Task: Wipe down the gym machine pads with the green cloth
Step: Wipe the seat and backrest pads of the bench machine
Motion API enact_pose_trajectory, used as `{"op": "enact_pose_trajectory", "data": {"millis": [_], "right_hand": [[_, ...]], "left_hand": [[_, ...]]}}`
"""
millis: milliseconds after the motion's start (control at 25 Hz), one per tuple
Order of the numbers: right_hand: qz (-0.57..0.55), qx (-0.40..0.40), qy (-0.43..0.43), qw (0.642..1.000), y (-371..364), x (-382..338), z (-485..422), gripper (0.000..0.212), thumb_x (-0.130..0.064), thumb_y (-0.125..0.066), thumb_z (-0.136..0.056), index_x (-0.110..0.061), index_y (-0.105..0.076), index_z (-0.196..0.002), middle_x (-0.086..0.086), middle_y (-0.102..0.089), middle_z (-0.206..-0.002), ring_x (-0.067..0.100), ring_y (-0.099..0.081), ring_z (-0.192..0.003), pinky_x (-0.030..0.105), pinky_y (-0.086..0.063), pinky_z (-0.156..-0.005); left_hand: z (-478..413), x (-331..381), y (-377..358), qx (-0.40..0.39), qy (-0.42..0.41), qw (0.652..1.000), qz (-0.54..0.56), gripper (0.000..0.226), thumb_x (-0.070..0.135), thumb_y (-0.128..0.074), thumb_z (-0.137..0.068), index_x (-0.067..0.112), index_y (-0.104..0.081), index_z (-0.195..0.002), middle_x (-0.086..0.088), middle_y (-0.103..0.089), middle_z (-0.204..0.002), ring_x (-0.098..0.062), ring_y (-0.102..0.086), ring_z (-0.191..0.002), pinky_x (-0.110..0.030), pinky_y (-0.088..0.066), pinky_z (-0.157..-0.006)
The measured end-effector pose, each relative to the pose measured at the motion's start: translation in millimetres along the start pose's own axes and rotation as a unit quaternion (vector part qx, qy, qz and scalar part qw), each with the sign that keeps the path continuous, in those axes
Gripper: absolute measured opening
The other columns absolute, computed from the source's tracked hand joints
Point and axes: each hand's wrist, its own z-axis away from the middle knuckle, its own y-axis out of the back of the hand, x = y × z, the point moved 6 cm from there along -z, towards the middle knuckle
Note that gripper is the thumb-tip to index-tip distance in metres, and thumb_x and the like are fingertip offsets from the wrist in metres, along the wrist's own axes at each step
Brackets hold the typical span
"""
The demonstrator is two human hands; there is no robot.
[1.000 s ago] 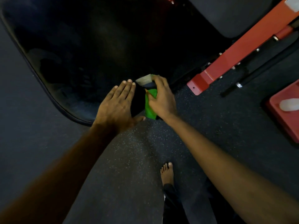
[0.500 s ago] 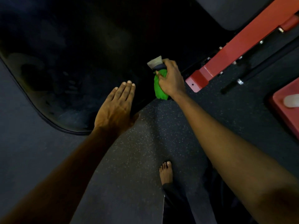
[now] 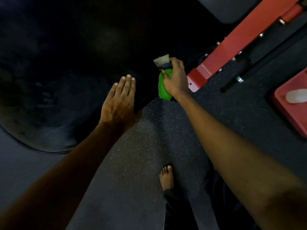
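A large black gym machine pad (image 3: pixel 69 67) fills the upper left of the head view. My left hand (image 3: pixel 118 102) lies flat on its near right edge with straight fingers. My right hand (image 3: pixel 174 78) grips the bunched green cloth (image 3: pixel 162 88) against the pad's right side edge. A pale and dark folded piece (image 3: pixel 162 60) sticks out above the cloth by my fingertips; what it is I cannot tell.
A red machine frame beam (image 3: pixel 240 42) runs diagonally at the upper right, its end close to my right hand. A red plate with a pale object (image 3: pixel 295 97) sits at the right edge. Speckled rubber floor (image 3: pixel 141 163) and my bare foot (image 3: pixel 167 176) lie below.
My right hand has slid the green cloth up along the pad's right edge, away from my left hand. My left hand has stayed flat on the pad.
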Motion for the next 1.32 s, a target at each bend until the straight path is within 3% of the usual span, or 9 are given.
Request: {"op": "enact_pose_trajectory", "data": {"millis": [80, 400, 600, 680, 840, 960, 1040, 1160, 1320], "right_hand": [[-0.011, -0.005, 0.005, 1.000, 0.0, 0.9, -0.2, 0.050, -0.011, -0.066, -0.092, -0.017, -0.048, -0.138, 0.002, -0.042, -0.145, 0.019, -0.050, -0.128, 0.029, -0.049, -0.093], [-0.028, -0.022, 0.077, 0.996, -3.5, 14.4, 23.1, 0.060, 0.000, -0.069, -0.086, -0.011, -0.047, -0.141, 0.007, -0.042, -0.147, 0.022, -0.045, -0.135, 0.031, -0.042, -0.108], [-0.031, 0.039, -0.063, 0.997, 24.2, 54.6, -44.4, 0.051, -0.011, -0.065, -0.092, -0.013, -0.048, -0.141, 0.006, -0.045, -0.145, 0.023, -0.049, -0.129, 0.035, -0.044, -0.105], [-0.015, 0.045, -0.086, 0.995, 31.5, 61.3, -61.9, 0.045, -0.015, -0.064, -0.094, -0.013, -0.050, -0.138, 0.005, -0.047, -0.143, 0.023, -0.051, -0.127, 0.024, -0.042, -0.095], [-0.035, 0.027, -0.068, 0.997, 20.5, 42.0, -37.2, 0.048, -0.018, -0.066, -0.094, -0.017, -0.049, -0.139, 0.001, -0.045, -0.144, 0.019, -0.050, -0.128, 0.031, -0.046, -0.097], [-0.052, -0.011, 0.004, 0.999, 0.8, 17.3, -3.2, 0.051, -0.014, -0.069, -0.090, -0.017, -0.050, -0.137, 0.001, -0.046, -0.142, 0.017, -0.049, -0.128, 0.029, -0.044, -0.098], [-0.038, -0.017, 0.034, 0.999, -0.9, 12.4, -8.7, 0.053, -0.008, -0.069, -0.087, -0.016, -0.050, -0.136, 0.002, -0.046, -0.142, 0.020, -0.050, -0.128, 0.035, -0.047, -0.101], [0.003, -0.030, 0.006, 1.000, 7.8, 23.6, -56.6, 0.052, -0.006, -0.068, -0.087, -0.015, -0.051, -0.136, 0.004, -0.045, -0.144, 0.024, -0.052, -0.127, 0.039, -0.049, -0.101], [0.038, -0.028, -0.021, 0.999, 20.2, 33.7, -101.9, 0.047, -0.014, -0.065, -0.092, -0.016, -0.050, -0.137, 0.003, -0.045, -0.144, 0.024, -0.052, -0.127, 0.032, -0.044, -0.099]], "left_hand": [[-13.7, 8.8, 0.3, -0.007, -0.013, 1.000, -0.005, 0.099, 0.060, -0.043, -0.096, 0.005, 0.011, -0.157, -0.013, 0.012, -0.167, -0.025, 0.009, -0.155, -0.038, 0.002, -0.125], [-55.7, 33.9, -6.2, -0.016, -0.062, 0.997, -0.037, 0.105, 0.060, -0.049, -0.093, 0.004, 0.013, -0.157, -0.013, 0.012, -0.167, -0.024, 0.007, -0.155, -0.039, -0.001, -0.126], [-54.1, 34.4, -7.1, -0.008, -0.055, 0.998, -0.026, 0.095, 0.056, -0.041, -0.097, 0.006, 0.014, -0.157, -0.012, 0.013, -0.167, -0.025, 0.008, -0.155, -0.041, -0.004, -0.127], [-55.5, 34.3, -8.1, -0.005, -0.053, 0.998, -0.025, 0.094, 0.056, -0.039, -0.098, 0.007, 0.014, -0.157, -0.012, 0.014, -0.167, -0.025, 0.009, -0.155, -0.041, -0.003, -0.127], [-55.7, 36.3, -4.5, -0.010, -0.050, 0.998, -0.023, 0.092, 0.056, -0.035, -0.098, 0.006, 0.015, -0.157, -0.013, 0.015, -0.167, -0.025, 0.012, -0.155, -0.040, 0.001, -0.126], [-56.1, 36.7, -3.1, -0.015, -0.049, 0.998, -0.025, 0.095, 0.055, -0.039, -0.098, 0.006, 0.017, -0.156, -0.013, 0.017, -0.166, -0.025, 0.012, -0.154, -0.041, 0.001, -0.126], [-55.8, 36.7, -2.6, -0.022, -0.047, 0.998, -0.025, 0.095, 0.055, -0.039, -0.098, 0.006, 0.019, -0.156, -0.013, 0.019, -0.166, -0.025, 0.014, -0.154, -0.040, 0.003, -0.126], [-55.2, 37.6, -0.6, -0.019, -0.044, 0.999, -0.016, 0.092, 0.054, -0.035, -0.099, 0.006, 0.020, -0.155, -0.012, 0.020, -0.165, -0.025, 0.015, -0.154, -0.039, 0.006, -0.124], [-55.9, 36.9, -0.3, -0.025, -0.042, 0.999, -0.006, 0.090, 0.052, -0.032, -0.101, 0.006, 0.023, -0.154, -0.013, 0.024, -0.164, -0.025, 0.018, -0.153, -0.039, 0.008, -0.124]]}}
